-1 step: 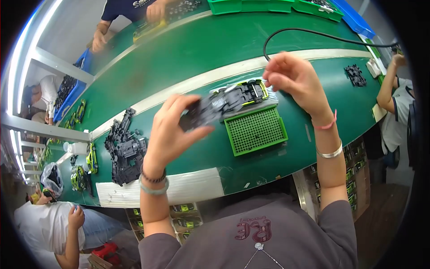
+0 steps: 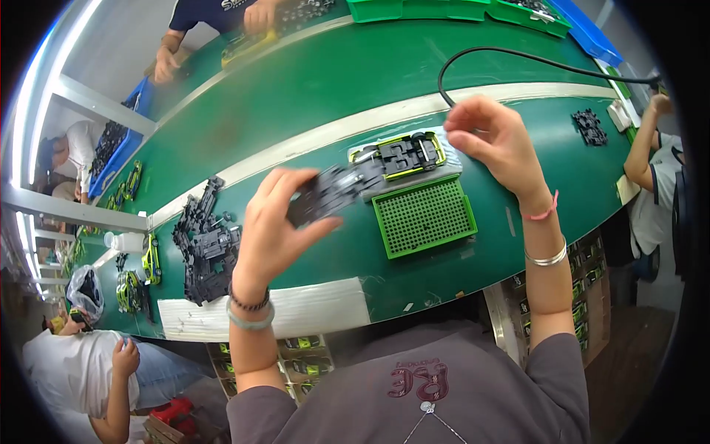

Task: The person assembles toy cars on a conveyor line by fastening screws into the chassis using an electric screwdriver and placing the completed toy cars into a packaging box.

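My left hand (image 2: 275, 226) grips a dark grey plastic toy-car chassis (image 2: 329, 194), blurred by motion, between thumb and fingers. Its right end overlaps the left part of an upturned yellow-green toy car body (image 2: 405, 155), whose black inside faces up. That body lies on a pale cloth pad (image 2: 450, 164). My right hand (image 2: 497, 144) hovers just right of the car body, fingers curled, thumb apart, nothing visible in its grasp. Directly in front of the pad stands a green perforated tray (image 2: 424, 218).
A heap of dark chassis parts (image 2: 211, 251) lies left, behind a white foam sheet (image 2: 266, 311). A black cable (image 2: 518, 50) loops across the far bench. More dark parts (image 2: 589, 127) sit at right. Across the bench, a person's hand (image 2: 260, 16) works beside green bins (image 2: 414, 9).
My left hand has drawn the chassis slightly left and toward me, uncovering more of the car body. My right hand has shifted a little right and nearer, away from the body.
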{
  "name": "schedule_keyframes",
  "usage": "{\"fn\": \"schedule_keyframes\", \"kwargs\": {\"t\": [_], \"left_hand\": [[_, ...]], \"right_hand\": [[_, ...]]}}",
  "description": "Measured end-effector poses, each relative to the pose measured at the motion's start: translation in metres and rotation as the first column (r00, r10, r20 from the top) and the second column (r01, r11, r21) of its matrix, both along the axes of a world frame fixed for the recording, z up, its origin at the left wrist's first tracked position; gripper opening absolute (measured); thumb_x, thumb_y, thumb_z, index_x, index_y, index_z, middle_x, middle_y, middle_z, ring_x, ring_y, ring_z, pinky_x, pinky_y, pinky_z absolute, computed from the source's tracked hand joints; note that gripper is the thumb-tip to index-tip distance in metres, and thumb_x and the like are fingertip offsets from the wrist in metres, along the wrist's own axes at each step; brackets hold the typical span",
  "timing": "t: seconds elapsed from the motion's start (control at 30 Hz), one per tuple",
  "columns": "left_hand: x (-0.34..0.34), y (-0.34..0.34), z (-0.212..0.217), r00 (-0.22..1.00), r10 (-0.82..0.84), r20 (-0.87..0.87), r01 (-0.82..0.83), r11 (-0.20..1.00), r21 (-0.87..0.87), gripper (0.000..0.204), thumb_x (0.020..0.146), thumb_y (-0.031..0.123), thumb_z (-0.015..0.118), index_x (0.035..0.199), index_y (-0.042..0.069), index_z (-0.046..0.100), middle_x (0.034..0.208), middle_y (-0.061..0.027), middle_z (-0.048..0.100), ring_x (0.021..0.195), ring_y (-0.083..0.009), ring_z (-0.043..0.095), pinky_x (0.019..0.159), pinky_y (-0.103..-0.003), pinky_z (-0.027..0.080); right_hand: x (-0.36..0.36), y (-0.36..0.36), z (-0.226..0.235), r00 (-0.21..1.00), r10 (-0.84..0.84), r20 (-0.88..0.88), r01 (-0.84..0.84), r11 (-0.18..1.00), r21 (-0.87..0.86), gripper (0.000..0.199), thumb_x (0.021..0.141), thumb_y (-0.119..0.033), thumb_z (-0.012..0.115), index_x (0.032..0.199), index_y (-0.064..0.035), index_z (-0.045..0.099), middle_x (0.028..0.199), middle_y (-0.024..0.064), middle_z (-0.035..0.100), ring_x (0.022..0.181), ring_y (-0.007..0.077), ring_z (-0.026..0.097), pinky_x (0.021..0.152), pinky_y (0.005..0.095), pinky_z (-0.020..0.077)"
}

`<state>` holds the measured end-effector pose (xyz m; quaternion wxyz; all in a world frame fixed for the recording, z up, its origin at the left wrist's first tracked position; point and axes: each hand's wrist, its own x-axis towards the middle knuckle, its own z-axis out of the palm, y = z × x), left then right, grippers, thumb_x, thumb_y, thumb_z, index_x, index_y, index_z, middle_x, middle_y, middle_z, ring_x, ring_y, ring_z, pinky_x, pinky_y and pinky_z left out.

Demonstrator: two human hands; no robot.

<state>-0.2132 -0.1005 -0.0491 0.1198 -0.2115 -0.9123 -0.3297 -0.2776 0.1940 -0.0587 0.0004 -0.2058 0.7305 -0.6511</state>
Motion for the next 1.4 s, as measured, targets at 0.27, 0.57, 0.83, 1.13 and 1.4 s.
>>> {"fn": "schedule_keyframes", "kwargs": {"t": [0.27, 0.57, 0.83, 1.13, 1.4], "left_hand": [[0.067, -0.03, -0.046, 0.938, 0.267, 0.221, -0.202, 0.939, -0.277, 0.067, 0.055, 0.021, 0.082, 0.112, 0.001, 0.055, 0.11, -0.014, 0.053, 0.103, -0.0308, 0.05, 0.086, -0.039, 0.042], [-0.041, 0.024, -0.037, 0.987, -0.155, -0.033, 0.149, 0.978, -0.148, 0.063, 0.066, 0.018, 0.075, 0.121, 0.001, 0.048, 0.123, -0.0155, 0.048, 0.12, -0.0379, 0.04, 0.098, -0.043, 0.037], [-0.064, 0.035, -0.047, 0.967, -0.246, 0.065, 0.25, 0.966, -0.069, 0.065, 0.066, 0.012, 0.075, 0.124, 0.003, 0.048, 0.119, -0.015, 0.052, 0.116, -0.0332, 0.045, 0.097, -0.04, 0.038], [-0.062, 0.037, -0.051, 0.976, -0.216, 0.038, 0.219, 0.973, -0.071, 0.065, 0.066, 0.013, 0.076, 0.124, 0.003, 0.049, 0.113, -0.0173, 0.055, 0.107, -0.0321, 0.051, 0.092, -0.038, 0.042], [-0.067, 0.053, -0.045, 0.971, -0.231, -0.061, 0.214, 0.954, -0.209, 0.067, 0.064, 0.026, 0.077, 0.119, -0.001, 0.049, 0.11, -0.0175, 0.054, 0.109, -0.0339, 0.048, 0.094, -0.04, 0.039]], "right_hand": [[0.013, 0.015, -0.063, 0.966, -0.256, -0.048, 0.254, 0.967, -0.036, 0.007, 0.082, -0.003, 0.062, 0.084, 0.0037, 0.059, 0.09, 0.0028, 0.058, 0.072, 0.0049, 0.052, 0.059, 0.0167, 0.043], [0.017, 0.022, -0.065, 0.941, -0.332, -0.07, 0.33, 0.943, -0.039, 0.006, 0.083, -0.002, 0.062, 0.081, 0.003, 0.058, 0.086, 0.0021, 0.057, 0.064, 0.0024, 0.046, 0.054, 0.0154, 0.0375], [0.018, 0.024, -0.058, 0.921, -0.383, -0.08, 0.383, 0.924, -0.011, 0.007, 0.082, -0.002, 0.063, 0.08, 0.0029, 0.058, 0.083, 0.0036, 0.057, 0.065, 0.0047, 0.05, 0.056, 0.0169, 0.0409], [0.021, 0.021, -0.056, 0.924, -0.351, -0.153, 0.363, 0.929, 0.064, 0.007, 0.081, -0.001, 0.063, 0.079, 0.0027, 0.058, 0.082, 0.0058, 0.058, 0.067, 0.0081, 0.053, 0.058, 0.0188, 0.043], [0.019, 0.02, -0.056, 0.918, -0.38, -0.117, 0.39, 0.917, 0.084, 0.008, 0.081, -0.002, 0.064, 0.079, 0.0028, 0.058, 0.079, 0.0042, 0.057, 0.065, 0.0065, 0.051, 0.056, 0.0183, 0.0412]]}}
